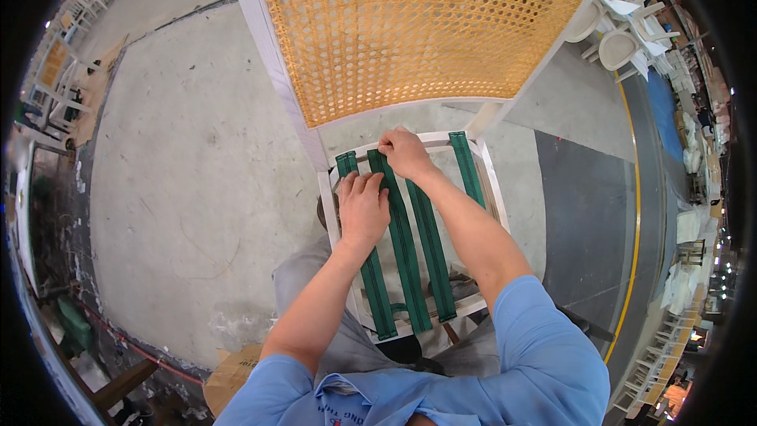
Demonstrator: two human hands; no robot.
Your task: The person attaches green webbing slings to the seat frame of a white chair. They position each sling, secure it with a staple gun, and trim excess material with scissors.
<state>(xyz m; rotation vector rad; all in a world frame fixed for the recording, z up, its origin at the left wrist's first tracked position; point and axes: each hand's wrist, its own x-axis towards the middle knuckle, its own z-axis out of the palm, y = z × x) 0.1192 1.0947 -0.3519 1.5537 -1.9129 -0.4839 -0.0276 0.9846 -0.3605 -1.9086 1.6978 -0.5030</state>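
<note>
Green webbing straps [402, 244] under both hands, left hand [362, 209] flat, right hand [404, 152] pinching.

A flat brown cardboard piece [233, 375] lies on the floor at the person's lower left.

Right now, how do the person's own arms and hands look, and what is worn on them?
Both forearms are bare. The left hand and right hand wear no gloves, and no rings or watch show. Short light blue sleeves cover the upper arms and end near the elbows.
</note>
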